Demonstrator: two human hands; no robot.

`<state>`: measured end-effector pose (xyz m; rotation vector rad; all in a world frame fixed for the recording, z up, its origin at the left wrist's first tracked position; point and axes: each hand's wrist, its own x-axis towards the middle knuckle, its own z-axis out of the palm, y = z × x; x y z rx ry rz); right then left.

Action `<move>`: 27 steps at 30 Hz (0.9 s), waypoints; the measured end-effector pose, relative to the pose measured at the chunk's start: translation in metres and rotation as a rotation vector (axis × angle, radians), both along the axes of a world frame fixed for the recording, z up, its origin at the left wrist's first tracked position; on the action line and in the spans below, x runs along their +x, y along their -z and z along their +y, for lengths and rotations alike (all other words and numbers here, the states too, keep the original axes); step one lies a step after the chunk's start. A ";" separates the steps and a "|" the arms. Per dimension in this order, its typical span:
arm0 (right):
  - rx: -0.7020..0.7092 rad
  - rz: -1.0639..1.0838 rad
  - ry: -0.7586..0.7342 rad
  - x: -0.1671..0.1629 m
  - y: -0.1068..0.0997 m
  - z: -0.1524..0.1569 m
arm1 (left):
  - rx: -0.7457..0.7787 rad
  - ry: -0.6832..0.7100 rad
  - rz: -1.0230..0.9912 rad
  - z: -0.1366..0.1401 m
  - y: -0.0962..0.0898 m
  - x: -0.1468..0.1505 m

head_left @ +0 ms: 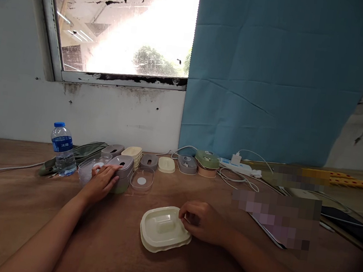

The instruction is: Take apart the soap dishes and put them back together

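I'm in what looks like a rough workshop: grimy window (132, 22), scuffed wall (130, 118) beneath it, blue sheet (269, 76) to its right.

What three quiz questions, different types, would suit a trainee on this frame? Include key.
1. Which of the person's hands is nearer the front cream lid?
2. True or false: the bottle stands upright.
3. The left hand is at: A) the power strip; B) the grey box; C) the window.

Key: 1. the right hand; 2. true; 3. B
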<state>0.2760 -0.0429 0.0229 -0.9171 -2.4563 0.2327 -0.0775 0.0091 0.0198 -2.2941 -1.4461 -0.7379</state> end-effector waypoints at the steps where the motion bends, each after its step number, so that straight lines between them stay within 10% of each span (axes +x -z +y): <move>1: 0.002 0.003 -0.008 0.000 0.000 0.000 | 0.018 -0.005 -0.001 0.000 0.000 0.000; 9: -0.100 -0.022 -0.225 0.017 -0.011 0.010 | 0.142 0.040 0.014 -0.012 -0.008 0.010; 27: -0.200 0.053 -0.146 0.033 0.001 0.029 | 0.176 0.364 0.188 -0.022 0.000 0.050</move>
